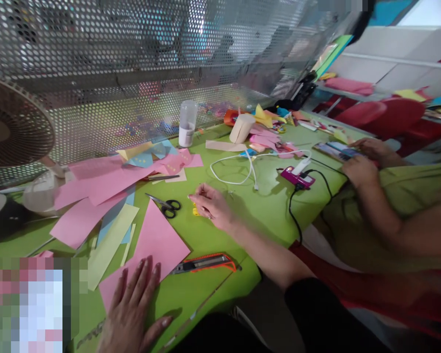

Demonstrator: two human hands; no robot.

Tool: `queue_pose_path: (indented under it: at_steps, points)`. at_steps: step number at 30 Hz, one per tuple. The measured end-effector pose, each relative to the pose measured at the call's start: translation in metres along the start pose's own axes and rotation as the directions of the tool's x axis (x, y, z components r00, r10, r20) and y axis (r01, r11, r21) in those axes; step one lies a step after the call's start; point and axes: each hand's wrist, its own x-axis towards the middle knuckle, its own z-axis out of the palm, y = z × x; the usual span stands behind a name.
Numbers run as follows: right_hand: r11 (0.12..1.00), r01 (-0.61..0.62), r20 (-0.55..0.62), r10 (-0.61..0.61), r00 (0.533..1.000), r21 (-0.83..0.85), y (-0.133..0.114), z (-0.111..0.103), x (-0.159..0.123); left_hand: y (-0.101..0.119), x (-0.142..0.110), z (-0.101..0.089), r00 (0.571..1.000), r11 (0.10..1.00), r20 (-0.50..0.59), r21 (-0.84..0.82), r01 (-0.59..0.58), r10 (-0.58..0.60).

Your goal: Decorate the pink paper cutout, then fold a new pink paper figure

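Note:
My left hand lies flat with fingers spread on the near corner of a pink paper sheet on the green table. Farther out, my right hand rests over a small yellow piece, fingers curled down onto it. Black-handled scissors lie just left of my right hand. An orange utility knife lies between my two hands, near the table's front edge.
Pink, yellow and blue paper sheets pile at the left beside a fan. A white bottle, a paper cup, a white cable and a magenta phone stand farther back. Another person's hands hold a phone at right.

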Motion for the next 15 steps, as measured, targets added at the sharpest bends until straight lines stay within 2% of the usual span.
queue_pose_path:
  at_steps: [11,15]
  points:
    - [1.000,0.020,0.031,-0.020,0.999,-0.005,-0.0037,0.0014,-0.0036,0.0005,-0.0019,0.0008,1.000,1.000,0.011,0.011,-0.007,0.007]
    - [0.996,0.013,0.089,-0.005,0.996,-0.086,-0.0064,-0.0010,-0.0086,0.0010,-0.0042,0.0012,0.999,1.000,0.032,-0.002,0.018,-0.018]
